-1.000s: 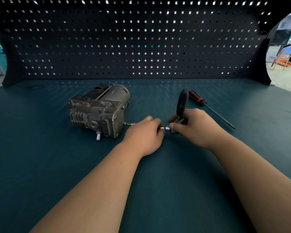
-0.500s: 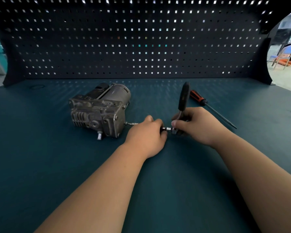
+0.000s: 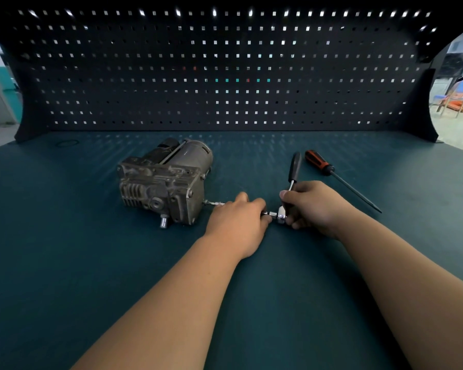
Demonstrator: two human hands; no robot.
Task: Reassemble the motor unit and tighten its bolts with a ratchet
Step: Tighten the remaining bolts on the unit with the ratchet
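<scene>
Motor unit [image 3: 166, 185]: in the head view it lies on the bench [image 3: 91, 263], left of both hands, with its right face turned to the tool.
Extension bar [image 3: 269, 214]: it runs level from the ratchet head to the low right side of the housing. The bolt itself is too small for me to see.
Left hand [image 3: 238, 222]: the fingers are curled over the middle of the bar and steady it.
Right hand [image 3: 313, 206]: it grips the ratchet [image 3: 294, 169] at the head, thumb on the neck of the handle.
How to do it well: I would keep the bar straight in line with the bolt, press gently inward, and swing the handle in short strokes.
Risk: I judge that a tilted bar could slip off.
Screwdriver [image 3: 324, 166]: it lies apart, behind the right hand.
Change: the handle looks shorter than half a second ago, so I judge it has swung a little. The unit has not moved.
</scene>
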